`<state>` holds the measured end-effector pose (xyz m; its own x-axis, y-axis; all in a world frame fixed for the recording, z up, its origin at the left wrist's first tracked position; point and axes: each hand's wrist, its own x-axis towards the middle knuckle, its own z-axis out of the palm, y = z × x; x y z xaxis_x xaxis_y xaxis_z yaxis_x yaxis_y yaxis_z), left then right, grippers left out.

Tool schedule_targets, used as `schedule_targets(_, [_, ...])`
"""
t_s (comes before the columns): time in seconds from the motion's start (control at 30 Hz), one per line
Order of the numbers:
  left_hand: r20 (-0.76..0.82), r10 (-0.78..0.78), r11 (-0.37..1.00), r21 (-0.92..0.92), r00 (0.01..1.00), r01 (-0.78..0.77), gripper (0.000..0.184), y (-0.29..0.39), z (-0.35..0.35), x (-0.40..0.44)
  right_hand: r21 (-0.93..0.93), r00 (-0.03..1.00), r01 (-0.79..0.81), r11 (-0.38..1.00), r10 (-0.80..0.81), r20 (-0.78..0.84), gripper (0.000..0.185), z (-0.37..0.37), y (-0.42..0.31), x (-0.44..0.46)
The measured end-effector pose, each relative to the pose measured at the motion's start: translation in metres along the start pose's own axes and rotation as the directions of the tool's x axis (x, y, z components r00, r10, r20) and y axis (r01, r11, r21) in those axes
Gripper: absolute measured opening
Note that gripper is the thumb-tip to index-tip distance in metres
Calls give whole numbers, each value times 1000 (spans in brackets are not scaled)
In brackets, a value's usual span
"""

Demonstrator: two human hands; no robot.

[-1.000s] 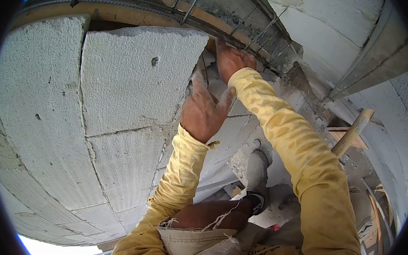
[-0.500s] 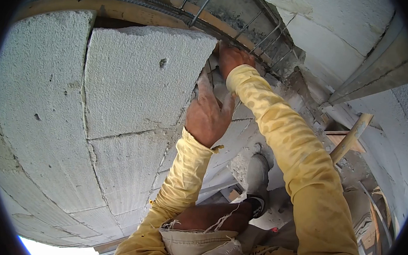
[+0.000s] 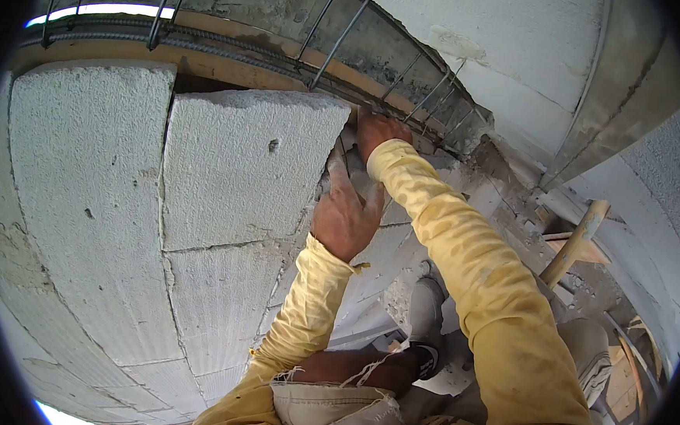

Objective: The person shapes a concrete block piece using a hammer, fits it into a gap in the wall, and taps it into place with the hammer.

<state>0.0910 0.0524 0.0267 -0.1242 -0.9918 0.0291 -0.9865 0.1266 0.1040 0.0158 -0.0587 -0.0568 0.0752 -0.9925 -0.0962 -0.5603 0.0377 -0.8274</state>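
Below rebar (image 3: 210, 49), the block's (image 3: 241, 175) upper corner points right.

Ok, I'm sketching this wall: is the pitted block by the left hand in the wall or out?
In: the pitted block meets neighbouring blocks along visible joints to its left and below.

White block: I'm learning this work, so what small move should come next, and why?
Perhaps ease the right hand back for a look: its fingertips are hard to see near the steel bars, and the left hand is by the white block.
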Motion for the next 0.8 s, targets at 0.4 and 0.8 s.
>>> schedule_targets(0.4, [-42,3,1000,-2,999,-3,92,6,0,0,74,999,5,997,-1,-54,40,5,12,-8])
schedule_targets(0.8, [7,-92,995,-31,996,92,95,8,-2,-1,198,987,97,975,-69,-142,57,26,27,-8])
